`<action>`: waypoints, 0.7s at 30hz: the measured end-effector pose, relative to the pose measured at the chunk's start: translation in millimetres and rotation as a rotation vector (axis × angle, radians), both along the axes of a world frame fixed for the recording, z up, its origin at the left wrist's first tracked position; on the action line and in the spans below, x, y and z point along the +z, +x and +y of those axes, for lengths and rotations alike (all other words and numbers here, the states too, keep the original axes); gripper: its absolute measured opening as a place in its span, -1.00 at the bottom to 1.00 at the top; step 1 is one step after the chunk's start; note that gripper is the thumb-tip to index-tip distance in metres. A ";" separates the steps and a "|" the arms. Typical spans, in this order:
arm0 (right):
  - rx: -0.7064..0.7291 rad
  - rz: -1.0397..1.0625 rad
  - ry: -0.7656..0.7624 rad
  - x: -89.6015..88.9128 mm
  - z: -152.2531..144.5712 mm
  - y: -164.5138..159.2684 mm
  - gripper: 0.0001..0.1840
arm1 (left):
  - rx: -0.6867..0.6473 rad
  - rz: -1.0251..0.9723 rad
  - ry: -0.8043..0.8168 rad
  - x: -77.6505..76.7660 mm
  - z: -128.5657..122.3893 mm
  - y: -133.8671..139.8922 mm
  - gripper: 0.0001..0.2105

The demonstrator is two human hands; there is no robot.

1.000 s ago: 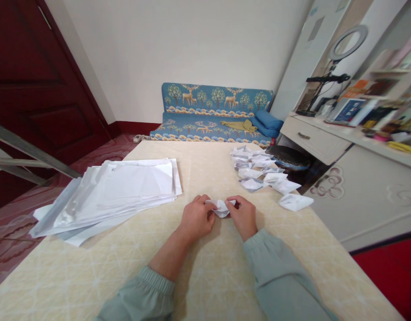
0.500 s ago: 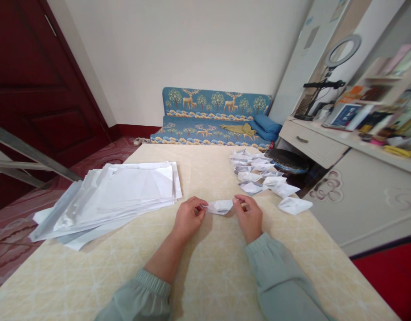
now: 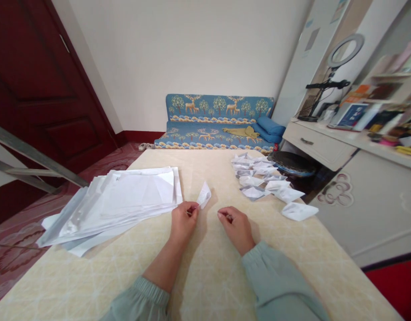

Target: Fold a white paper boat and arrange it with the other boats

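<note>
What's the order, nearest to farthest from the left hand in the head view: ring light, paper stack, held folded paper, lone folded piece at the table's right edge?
1. Held folded paper: at the left hand's fingertips.
2. Paper stack: just left.
3. Lone folded piece: across, right.
4. Ring light: far right, beyond the table.

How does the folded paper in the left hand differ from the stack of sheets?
The folded paper is small and pointed; the stack of sheets is far wider, with roughly straight edges.
The folded paper is one piece; the stack holds many sheets, unevenly piled.
The folded paper is in the left hand; the stack lies on the table.
Both are whitish paper.
</note>
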State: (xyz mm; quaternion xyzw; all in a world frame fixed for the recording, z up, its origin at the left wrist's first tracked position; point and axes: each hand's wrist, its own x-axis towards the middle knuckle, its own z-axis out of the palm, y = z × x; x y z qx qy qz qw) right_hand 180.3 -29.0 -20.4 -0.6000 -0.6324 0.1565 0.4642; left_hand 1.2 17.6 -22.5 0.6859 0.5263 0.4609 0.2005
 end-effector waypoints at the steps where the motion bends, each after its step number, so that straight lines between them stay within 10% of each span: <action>1: 0.003 -0.006 -0.001 0.6 -0.3 -0.8 -0.84 | -0.002 -0.002 0.000 0.4 0.5 1.5 -0.86; 21: 0.007 -0.035 -0.090 0.0 -2.8 0.5 -0.84 | -0.057 -0.062 -0.071 3.0 4.4 5.6 -0.85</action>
